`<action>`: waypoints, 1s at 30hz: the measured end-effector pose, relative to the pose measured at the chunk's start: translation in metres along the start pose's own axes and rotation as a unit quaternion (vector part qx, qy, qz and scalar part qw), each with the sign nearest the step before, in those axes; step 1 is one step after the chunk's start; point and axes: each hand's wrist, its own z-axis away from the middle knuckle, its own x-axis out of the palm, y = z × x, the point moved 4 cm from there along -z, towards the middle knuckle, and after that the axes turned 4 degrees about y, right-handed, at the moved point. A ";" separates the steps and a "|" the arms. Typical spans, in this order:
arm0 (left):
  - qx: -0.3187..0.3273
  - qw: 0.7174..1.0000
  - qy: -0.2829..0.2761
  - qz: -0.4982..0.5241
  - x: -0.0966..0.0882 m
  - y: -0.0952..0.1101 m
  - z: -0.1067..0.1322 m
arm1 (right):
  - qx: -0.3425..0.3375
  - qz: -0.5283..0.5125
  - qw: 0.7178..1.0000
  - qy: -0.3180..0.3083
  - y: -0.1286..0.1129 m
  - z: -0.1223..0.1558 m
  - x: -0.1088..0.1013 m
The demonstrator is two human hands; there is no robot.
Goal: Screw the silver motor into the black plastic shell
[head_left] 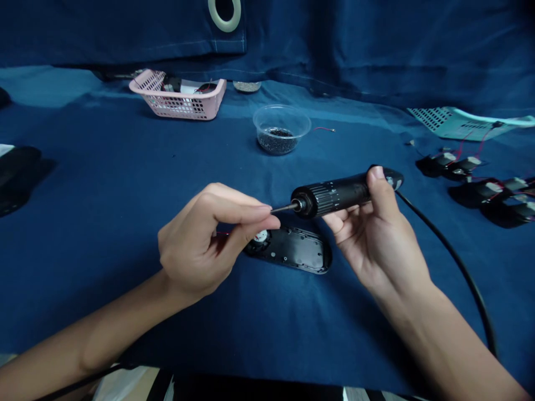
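My right hand (380,234) is wrapped around a black electric screwdriver (338,196), its thumb on top near the cord end. The tool points left, tilted slightly down. At the tip of its thin metal bit (286,208), the thumb and index finger of my left hand (209,239) are pinched together. Anything small between those fingertips is hidden. Below both hands lies an oblong black plastic shell (298,250), open side up, on the blue cloth. A round white part with red wire (261,236) sits in its left end, partly covered by my left fingers.
A clear bowl (282,128) of small dark pieces stands beyond my hands. Farther back are a pink basket (184,103) and a teal basket (480,125). Several black wired parts (472,186) lie at right. The screwdriver's cord (453,256) runs down the right side.
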 end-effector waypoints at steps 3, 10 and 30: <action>-0.005 1.000 0.005 -0.006 0.000 -0.001 0.001 | 0.002 0.010 1.000 0.010 0.001 0.000 -0.001; -0.019 1.000 -0.008 -0.020 0.003 -0.002 -0.001 | 0.007 -0.002 1.000 0.029 0.002 -0.001 -0.001; -0.029 0.999 -0.003 0.034 0.005 -0.002 0.007 | 0.026 -0.025 0.998 0.046 0.002 0.001 0.000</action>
